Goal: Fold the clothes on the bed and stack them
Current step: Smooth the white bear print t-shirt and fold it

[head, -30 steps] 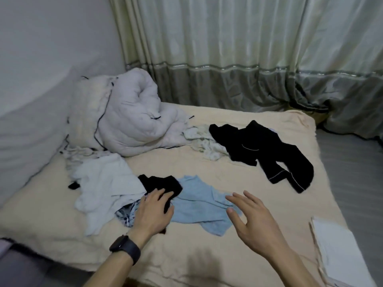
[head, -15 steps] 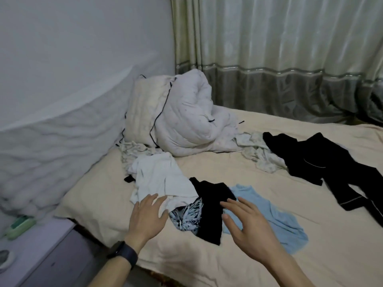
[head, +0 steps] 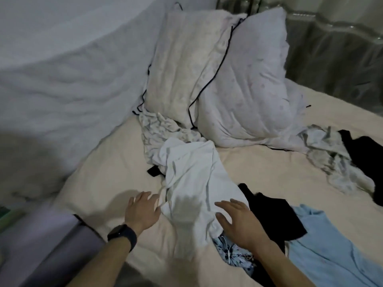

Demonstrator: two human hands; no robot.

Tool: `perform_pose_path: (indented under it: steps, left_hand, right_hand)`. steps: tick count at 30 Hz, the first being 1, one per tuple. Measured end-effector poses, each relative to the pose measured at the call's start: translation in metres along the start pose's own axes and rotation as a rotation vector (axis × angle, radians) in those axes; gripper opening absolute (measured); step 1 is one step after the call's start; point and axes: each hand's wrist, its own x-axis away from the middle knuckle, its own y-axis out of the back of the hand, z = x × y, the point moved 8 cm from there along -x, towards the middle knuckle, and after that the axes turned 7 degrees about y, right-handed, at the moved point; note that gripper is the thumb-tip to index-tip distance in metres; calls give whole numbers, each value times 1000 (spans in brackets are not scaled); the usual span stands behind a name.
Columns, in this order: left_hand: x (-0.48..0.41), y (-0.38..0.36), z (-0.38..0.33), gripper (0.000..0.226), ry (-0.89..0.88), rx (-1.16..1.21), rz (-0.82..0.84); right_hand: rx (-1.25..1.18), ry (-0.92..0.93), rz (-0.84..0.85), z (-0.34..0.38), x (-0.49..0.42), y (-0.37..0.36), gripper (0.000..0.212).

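A crumpled white garment (head: 190, 183) lies on the cream bed sheet (head: 107, 183) in front of me. My left hand (head: 142, 210), a dark watch on its wrist, hovers with spread fingers at the garment's left edge. My right hand (head: 238, 220) is spread flat over its right edge. A black garment (head: 273, 212) with a pale printed patch (head: 232, 253) lies to the right, partly over a light blue shirt (head: 331, 249). Farther right are a crumpled grey-white garment (head: 335, 158) and black clothes (head: 364, 154).
A bunched white quilt with black piping (head: 228, 75) stands at the head of the bed, with a patterned cloth (head: 157, 131) at its foot. A white draped wall (head: 62, 79) runs along the left. Grey curtains (head: 331, 48) hang behind. A bedside surface (head: 31, 245) is at lower left.
My view has swung left and closer to the bed. Both hands have moved from the black and blue clothes to the white garment, one at each side of it.
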Motion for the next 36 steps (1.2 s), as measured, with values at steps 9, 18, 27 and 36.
perform_pose_path:
  steps: [9, 18, 27, 36]
  left_hand:
    - [-158, -98, 73, 78, 174, 57, 211]
    - [-189, -157, 86, 79, 86, 53, 184]
    - [-173, -59, 59, 61, 80, 236, 323]
    - [70, 165, -155, 30, -653, 898, -181]
  right_hand:
    - [21, -86, 141, -6, -240, -74, 55]
    - [-6, -200, 92, 3, -337, -133, 38]
    - [-421, -376, -374, -13, -169, 1, 19]
    - [-792, -317, -675, 31, 25, 170, 14]
